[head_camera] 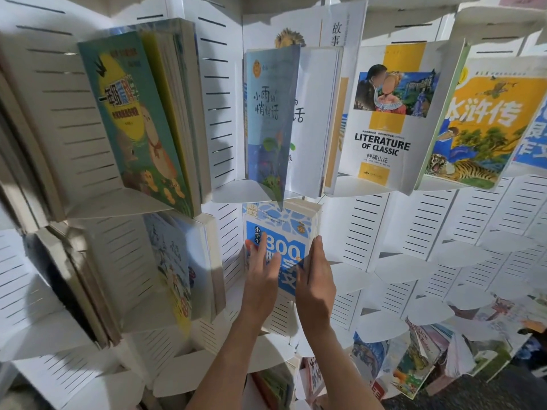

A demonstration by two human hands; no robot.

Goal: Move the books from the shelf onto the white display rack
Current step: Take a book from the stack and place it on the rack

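Item — blue book [281, 232], thick paperback, blue-and-white cover with a large "300" and white characters, upright and face out in the middle pocket of the white display rack [393, 229], directly under the pocket holding the light-blue book [268, 119].

Grip — your left hand [260, 279] lies with straight fingers flat on the lower cover, pressing it back. Your right hand [315, 279] lies along the book's right edge, fingers extended upward against it; whether the thumb hooks behind the edge you cannot tell.

Seating — the bottom edge is hidden behind your hands, so you cannot tell whether it rests fully on the pocket's ledge.

Risks — if you let go before the book sits on the ledge, it likely tips forward or slides out, since only flat pressure holds it. The light-blue book's open front cover hangs down over the blue book's top edge; lifting the blue book could catch and bend that cover.

Surroundings — neighbouring pockets hold a green duckling book [139, 119] at upper left and a "Literature of Classic" book [384, 113] at upper right; a loose pile of books [414, 359] lies lower right.
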